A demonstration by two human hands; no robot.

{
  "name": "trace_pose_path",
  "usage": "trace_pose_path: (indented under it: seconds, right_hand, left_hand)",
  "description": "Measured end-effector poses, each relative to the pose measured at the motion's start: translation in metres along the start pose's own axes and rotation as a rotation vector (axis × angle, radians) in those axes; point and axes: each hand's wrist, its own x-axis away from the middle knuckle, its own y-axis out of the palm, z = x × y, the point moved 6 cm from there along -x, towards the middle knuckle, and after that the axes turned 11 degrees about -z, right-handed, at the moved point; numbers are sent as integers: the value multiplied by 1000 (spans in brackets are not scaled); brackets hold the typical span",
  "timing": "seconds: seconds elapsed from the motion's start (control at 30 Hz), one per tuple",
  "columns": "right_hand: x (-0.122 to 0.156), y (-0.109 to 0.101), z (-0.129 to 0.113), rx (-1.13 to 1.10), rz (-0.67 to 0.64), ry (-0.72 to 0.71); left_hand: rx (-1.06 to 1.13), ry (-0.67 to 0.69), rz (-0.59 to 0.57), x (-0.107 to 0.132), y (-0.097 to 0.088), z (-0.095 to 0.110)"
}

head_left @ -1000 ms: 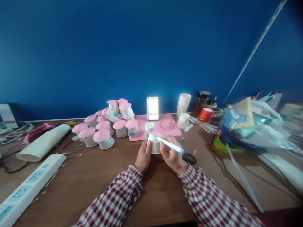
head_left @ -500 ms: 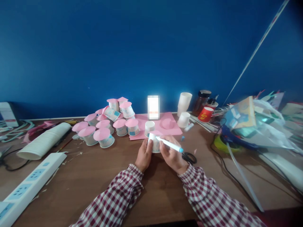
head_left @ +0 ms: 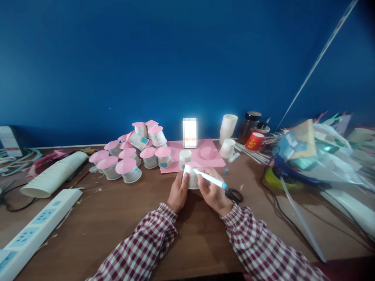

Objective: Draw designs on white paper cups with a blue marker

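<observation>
A white paper cup (head_left: 192, 180) with blue marks near its rim is upside down between my hands. My left hand (head_left: 178, 190) closes on its left side, thumb along the wall. In my right hand (head_left: 213, 194) is a white marker (head_left: 211, 178) with a blue end, its tip at the cup's upper right; fingers of that hand also reach the cup's right side. Just behind stands another upturned white cup (head_left: 185, 157), at the edge of pink paper sheets (head_left: 199, 147). A pink paper cone (head_left: 207, 152) lies on those sheets.
Several cups with pink paper tops (head_left: 126, 166) crowd the left. A power strip (head_left: 43, 222) and stacked cups (head_left: 55, 175) lie farther left. On the right are scissors (head_left: 234, 195), a small blue cap (head_left: 226, 171), a red cup (head_left: 254, 142) and a plastic bag (head_left: 331, 156).
My hands, the cup and the marker stay almost in place. The blue marks low on the cup look slightly different, as if it has turned a little.
</observation>
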Motion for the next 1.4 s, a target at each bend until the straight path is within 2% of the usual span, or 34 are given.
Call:
trace_pose_path:
  seconds: [1.4]
  right_hand:
    - [0,0,-2,-8,19,-1]
  left_hand:
    - [8,11,-18,0,2,0]
